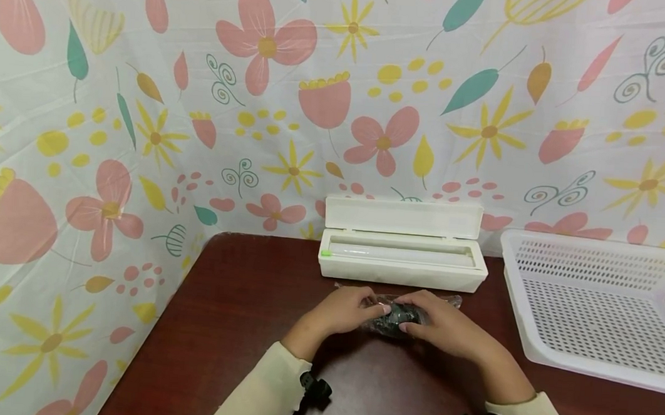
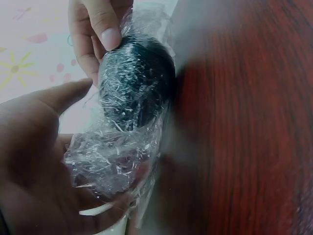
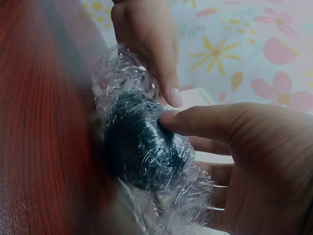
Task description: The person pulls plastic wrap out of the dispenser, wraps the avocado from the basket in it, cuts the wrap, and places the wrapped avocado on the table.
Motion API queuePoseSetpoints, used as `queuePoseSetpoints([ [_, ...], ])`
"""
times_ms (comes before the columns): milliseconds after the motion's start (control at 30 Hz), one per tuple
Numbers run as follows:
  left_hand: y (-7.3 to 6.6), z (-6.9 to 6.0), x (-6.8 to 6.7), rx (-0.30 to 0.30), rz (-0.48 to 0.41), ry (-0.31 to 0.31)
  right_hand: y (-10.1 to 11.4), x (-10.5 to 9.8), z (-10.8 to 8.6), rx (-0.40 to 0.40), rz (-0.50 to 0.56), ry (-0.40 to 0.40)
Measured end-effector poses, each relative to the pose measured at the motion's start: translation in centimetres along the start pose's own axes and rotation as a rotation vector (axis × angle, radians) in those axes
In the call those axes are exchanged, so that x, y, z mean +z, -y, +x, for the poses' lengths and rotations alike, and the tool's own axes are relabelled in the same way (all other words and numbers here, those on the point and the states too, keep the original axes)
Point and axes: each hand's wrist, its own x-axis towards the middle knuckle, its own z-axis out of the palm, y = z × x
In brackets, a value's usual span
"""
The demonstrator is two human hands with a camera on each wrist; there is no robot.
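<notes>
A dark green-black, egg-shaped object lies on the table, wrapped in crinkled clear cling film. Its kind cannot be made out through the film. My right hand grips it, with the thumb on its near face and the fingers behind. In the left wrist view, my left hand is at the loose end of the film, its fingers partly hidden behind it. The left thumb stretches straight toward the object's edge, spread away from the fingers. Both wrists carry small black cameras.
Just behind the hands stands a white cling film box, lid raised, with a film roll inside. To the right is a white perforated plastic basket. The dark red wooden table meets a flower-patterned cloth at the back and left.
</notes>
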Motion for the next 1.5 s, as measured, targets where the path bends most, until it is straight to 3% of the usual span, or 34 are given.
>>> queuePoseSetpoints([
  [167, -0.4, 0.1, -0.1, 0.099, 0.048, -0.074, -0.1, -0.1, 0.1, -0.002, -0.002, -0.005],
  [300, -0.7, 0.1, 0.1, 0.189, 0.08, -0.067, -0.2, 0.0, 0.3, 0.012, 0.034, 0.023],
  [433, -0.7, -0.1, 0.5, 0.224, 0.132, -0.033, -0.1, -0.2, 0.4, 0.066, 0.058, 0.057],
  [700, -1.0, 0.0, 1.1, 0.186, 0.193, -0.003, -0.1, 0.0, 0.5, 0.122, 0.077, 0.043],
  [900, -0.6, 0.2, 1.3, 0.186, 0.188, -0.013, -0.2, 0.4, 0.6, 0.085, 0.062, 0.006],
  [1067, -0.2, 0.5, 1.3, 0.193, 0.115, -0.016, -0.4, 0.6, 0.6, 0.007, 0.004, -0.054],
  [1267, 0.3, 0.6, 0.7, 0.165, -0.04, 0.033, -0.5, 0.7, 0.5, -0.092, -0.002, -0.097],
  [1500, 0.6, 0.7, 0.5, 0.166, -0.024, 0.07, -0.4, 0.7, 0.4, -0.067, -0.026, -0.061],
])
